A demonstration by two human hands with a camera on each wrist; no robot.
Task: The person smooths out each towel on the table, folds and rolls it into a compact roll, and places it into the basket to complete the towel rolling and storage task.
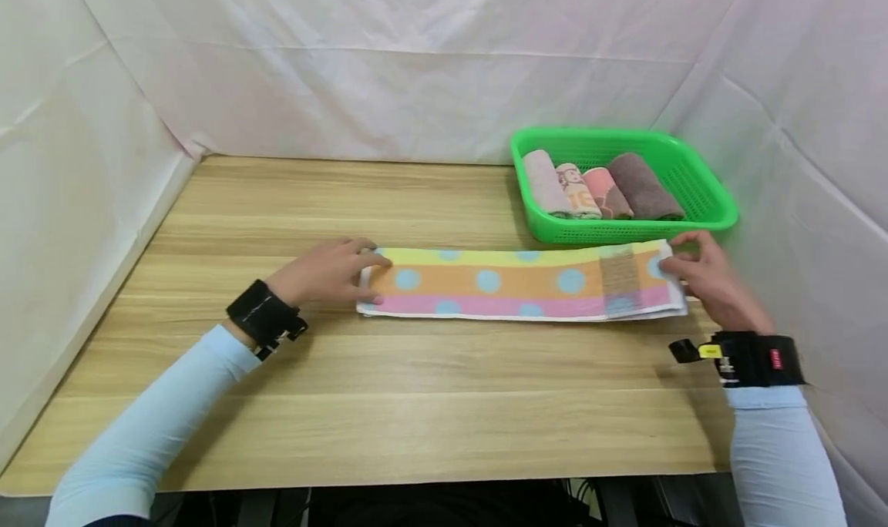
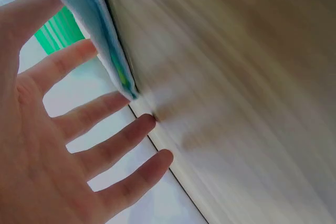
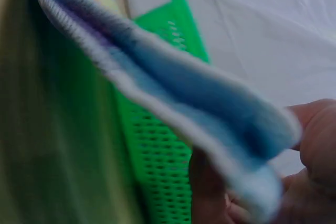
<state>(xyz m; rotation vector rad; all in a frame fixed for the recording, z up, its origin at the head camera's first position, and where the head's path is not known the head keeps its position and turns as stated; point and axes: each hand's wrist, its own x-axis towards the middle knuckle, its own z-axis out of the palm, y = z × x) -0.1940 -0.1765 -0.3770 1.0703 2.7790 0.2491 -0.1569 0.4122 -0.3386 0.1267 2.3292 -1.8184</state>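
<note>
A folded towel (image 1: pixel 489 283) stretches across the table in a long strip, with yellow, orange and pink bands and blue dots. At its left end my left hand (image 1: pixel 329 273) touches the cloth with fingers spread and fairly straight, as the left wrist view of that hand (image 2: pixel 63 108) also shows. My right hand (image 1: pixel 718 280) pinches the right end between thumb and fingers, and that end is raised a little. Folded layers of the towel (image 3: pixel 173 82) show blue inside white edges in the right wrist view, partly blurred. A tan patch (image 1: pixel 620 279) lies near the right end.
Behind the towel's right half stands a green basket (image 1: pixel 701 180). Along its near side lie rolled towels: a pale one (image 1: pixel 544 182), a patterned one (image 1: pixel 577 192), a pink-and-brown one (image 1: pixel 607 193) and a grey-brown one (image 1: pixel 644 188). White cloth walls (image 1: pixel 416 88) surround the wooden table (image 1: pixel 444 404).
</note>
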